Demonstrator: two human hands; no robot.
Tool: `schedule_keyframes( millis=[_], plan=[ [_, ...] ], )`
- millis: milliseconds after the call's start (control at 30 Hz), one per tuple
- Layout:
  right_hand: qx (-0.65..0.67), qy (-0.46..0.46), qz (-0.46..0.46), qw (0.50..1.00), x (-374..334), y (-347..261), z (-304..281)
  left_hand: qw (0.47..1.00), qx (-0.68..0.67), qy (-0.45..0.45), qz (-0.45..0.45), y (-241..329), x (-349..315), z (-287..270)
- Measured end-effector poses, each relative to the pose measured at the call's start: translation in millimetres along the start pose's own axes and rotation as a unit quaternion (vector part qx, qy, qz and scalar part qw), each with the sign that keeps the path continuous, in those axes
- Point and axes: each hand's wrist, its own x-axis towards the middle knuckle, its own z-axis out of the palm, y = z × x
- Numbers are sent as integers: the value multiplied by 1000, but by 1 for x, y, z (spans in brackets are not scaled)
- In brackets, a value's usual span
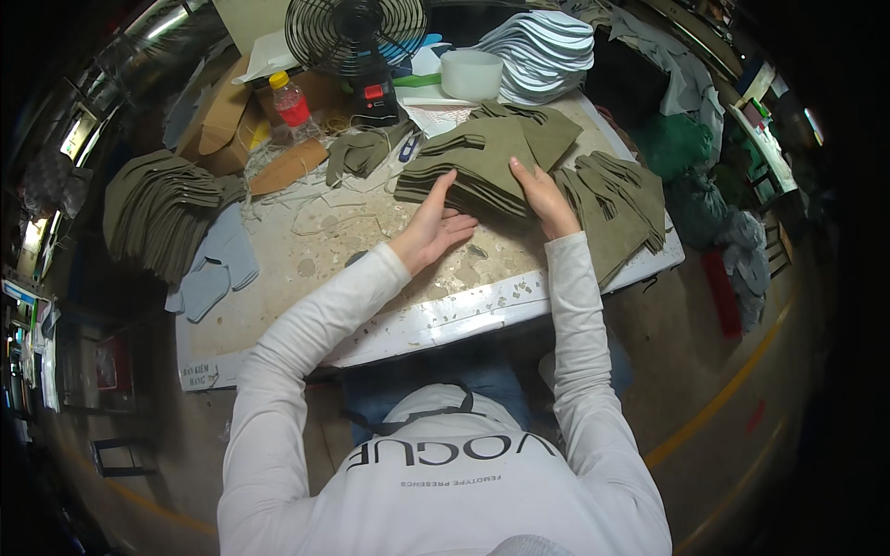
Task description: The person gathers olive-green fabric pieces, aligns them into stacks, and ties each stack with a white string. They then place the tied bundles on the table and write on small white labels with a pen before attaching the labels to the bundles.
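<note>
A thick stack of olive-green cut fabric pieces (484, 169) lies at the right middle of the table, its layers fanned along the front edge. My right hand (547, 201) grips its near right side, thumb on top and the other fingers hidden beneath. At the front left edge is my left hand (432, 233), palm turned toward the stack. Its thumb reaches up to the layers while the fingers stretch out below, apart from one another. More olive pieces (616, 204) spread to the right of the stack.
Another olive stack (153, 208) and grey-blue pieces (218, 264) lie on the left of the worktable (278, 338). Behind stand a red-labelled bottle (293, 109), a black fan (357, 37), a white tub (471, 76) and a pale stack (547, 56). Small snips (409, 146) lie among thread scraps.
</note>
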Motion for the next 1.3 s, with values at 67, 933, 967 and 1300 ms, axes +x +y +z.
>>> schedule_keyframes(
  millis=[67, 933, 967, 1300],
  plan=[
    [43, -19, -5, 999, -10, -5, 3, 999, -9, 34, -9, 0, 1, 21],
    [-166, -60, -325, 929, -144, -102, 44, 558, 718, 6, 416, 81, -72, -182],
    [-164, -89, -345, 920, -147, -103, 56, 604, 692, 0, 395, 78, -85, -176],
    [46, -374, -49, 925, -180, -93, 115, 693, 647, -9, 317, 44, -227, -75]
  ],
)
